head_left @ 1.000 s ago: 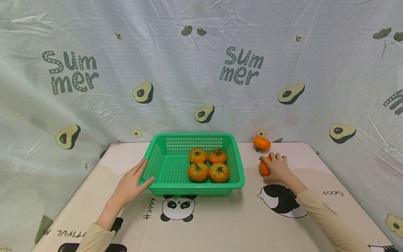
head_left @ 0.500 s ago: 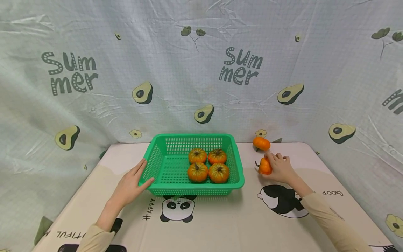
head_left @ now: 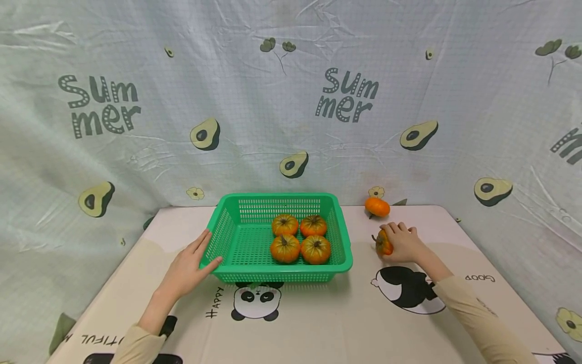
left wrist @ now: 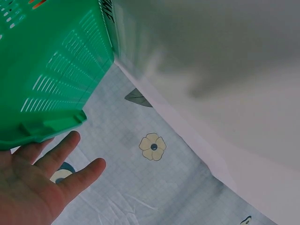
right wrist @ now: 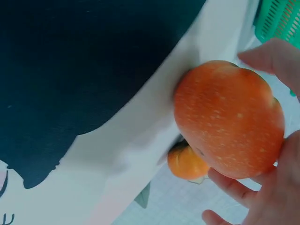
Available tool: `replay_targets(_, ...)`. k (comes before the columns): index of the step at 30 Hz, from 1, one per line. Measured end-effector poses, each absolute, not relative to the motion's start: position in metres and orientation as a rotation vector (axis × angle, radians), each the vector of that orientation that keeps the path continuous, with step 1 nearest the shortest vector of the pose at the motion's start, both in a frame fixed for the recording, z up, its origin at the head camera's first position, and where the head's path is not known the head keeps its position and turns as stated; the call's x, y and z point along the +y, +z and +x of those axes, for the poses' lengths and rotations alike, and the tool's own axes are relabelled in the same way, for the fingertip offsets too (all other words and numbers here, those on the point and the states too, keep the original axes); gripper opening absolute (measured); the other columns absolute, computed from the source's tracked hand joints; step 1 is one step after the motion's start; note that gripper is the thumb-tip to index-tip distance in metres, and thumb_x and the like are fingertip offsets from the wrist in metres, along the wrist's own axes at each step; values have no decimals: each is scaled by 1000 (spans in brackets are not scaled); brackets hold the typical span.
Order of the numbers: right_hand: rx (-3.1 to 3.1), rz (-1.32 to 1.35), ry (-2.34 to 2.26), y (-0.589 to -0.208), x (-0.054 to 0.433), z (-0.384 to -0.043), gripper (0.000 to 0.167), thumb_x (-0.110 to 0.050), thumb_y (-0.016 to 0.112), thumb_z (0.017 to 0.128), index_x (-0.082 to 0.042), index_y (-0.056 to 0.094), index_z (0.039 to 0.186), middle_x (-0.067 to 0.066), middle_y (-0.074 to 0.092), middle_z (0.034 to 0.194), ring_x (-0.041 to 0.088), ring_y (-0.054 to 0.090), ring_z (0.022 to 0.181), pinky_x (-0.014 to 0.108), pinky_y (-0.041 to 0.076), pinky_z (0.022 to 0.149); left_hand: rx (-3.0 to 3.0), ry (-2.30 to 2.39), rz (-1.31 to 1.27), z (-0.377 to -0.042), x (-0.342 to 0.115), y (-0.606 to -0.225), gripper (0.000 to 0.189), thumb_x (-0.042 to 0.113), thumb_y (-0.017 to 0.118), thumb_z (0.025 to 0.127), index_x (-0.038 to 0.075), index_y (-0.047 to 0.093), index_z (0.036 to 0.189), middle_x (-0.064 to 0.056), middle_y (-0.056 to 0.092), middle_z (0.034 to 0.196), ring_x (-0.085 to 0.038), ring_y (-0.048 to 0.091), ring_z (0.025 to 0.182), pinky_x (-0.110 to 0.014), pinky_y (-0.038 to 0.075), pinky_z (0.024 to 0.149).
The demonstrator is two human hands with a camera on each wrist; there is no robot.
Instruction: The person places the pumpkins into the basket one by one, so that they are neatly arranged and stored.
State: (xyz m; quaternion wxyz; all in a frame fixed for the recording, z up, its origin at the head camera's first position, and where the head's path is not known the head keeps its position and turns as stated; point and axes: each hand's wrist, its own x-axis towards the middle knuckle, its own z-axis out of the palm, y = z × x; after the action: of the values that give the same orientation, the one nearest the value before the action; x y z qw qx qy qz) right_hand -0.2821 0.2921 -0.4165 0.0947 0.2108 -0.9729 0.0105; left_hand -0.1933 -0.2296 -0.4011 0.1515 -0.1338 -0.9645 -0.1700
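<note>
Pumpkin [head_left: 383, 245]: right of green basket [head_left: 277, 268], stem side facing it | right hand [head_left: 403, 243]: nearer, gripping pumpkin from side away from basket | left hand [head_left: 187, 265]: fingers extended, at basket's left rim

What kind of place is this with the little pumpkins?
Probably an indoor tabletop set up as a little work corner, though I can't be sure which room. A cloth printed with avocados hangs behind the table, which has a panda picture on it, and a green basket there holds four pumpkins.
</note>
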Motion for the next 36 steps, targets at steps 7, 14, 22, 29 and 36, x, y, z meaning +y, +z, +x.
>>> replay_targets(7,-2807,619,-21,-418,290,-282,65,-40,75,63,-5,52,113,17,54,102,36,47,93,53,37,71,-2760,-497,-391,-192,-229,-398,75,45,51,86,-4,28,138,-21,28,143,-41,34,126,-53,33,98)
replay_targets(14,-2785,658,-49,-419,289,-286,65,-39,76,61,-4,53,111,14,54,98,32,46,90,53,36,74,-2733,-502,-404,-194,-230,-400,74,45,50,87,-4,29,137,-22,29,143,-42,34,125,-53,33,97)
replay_targets(22,-2746,684,-138,-420,290,-289,63,-41,75,61,-4,55,108,14,54,95,31,46,89,56,33,78,-2686,-504,-415,-194,-229,-399,75,48,50,86,-4,31,137,-21,31,142,-42,37,123,-53,35,95)
replay_targets(29,-2706,684,-147,-419,287,-292,61,-46,70,66,-4,55,107,14,57,94,31,48,90,57,32,82,-2743,-500,-402,-196,-230,-399,74,44,51,87,-5,29,137,-22,29,143,-42,35,125,-53,34,98)
replay_targets(36,-2561,751,-72,-412,278,-295,61,-49,69,66,-5,53,105,14,56,95,31,50,90,55,34,81,-2740,-498,-406,-195,-231,-403,75,44,52,86,-4,28,138,-21,28,143,-41,35,125,-52,35,97)
